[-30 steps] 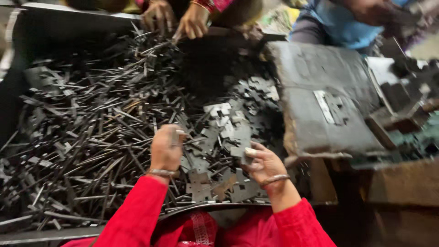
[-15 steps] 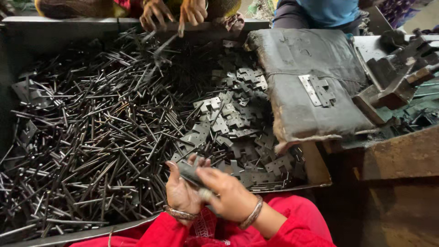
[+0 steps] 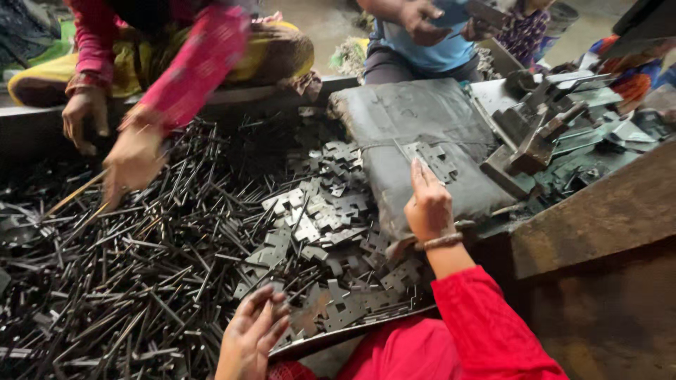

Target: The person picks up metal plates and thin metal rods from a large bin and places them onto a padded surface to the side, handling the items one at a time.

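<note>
On the dark pad (image 3: pixel 422 123), right hand (image 3: pixel 428 205) open by one plate (image 3: pixel 435 159), left hand (image 3: pixel 252 336) seemingly empty

wearer's hands: 2, left hand (image 3: pixel 251 338) + right hand (image 3: pixel 429 205) | co-workers: 2 | co-worker hands (image 3: pixel 134 160) in view: 4 | dark pad (image 3: pixel 415 134): 1 | flat notched plates (image 3: pixel 317 218): too many to count | thin metal rods (image 3: pixel 127 267): too many to count

Metal tray (image 3: pixel 352 336), rods (image 3: pixel 127 281), flat plates (image 3: pixel 317 218)

Rods (image 3: pixel 105 281) left of plates (image 3: pixel 317 225)
</note>
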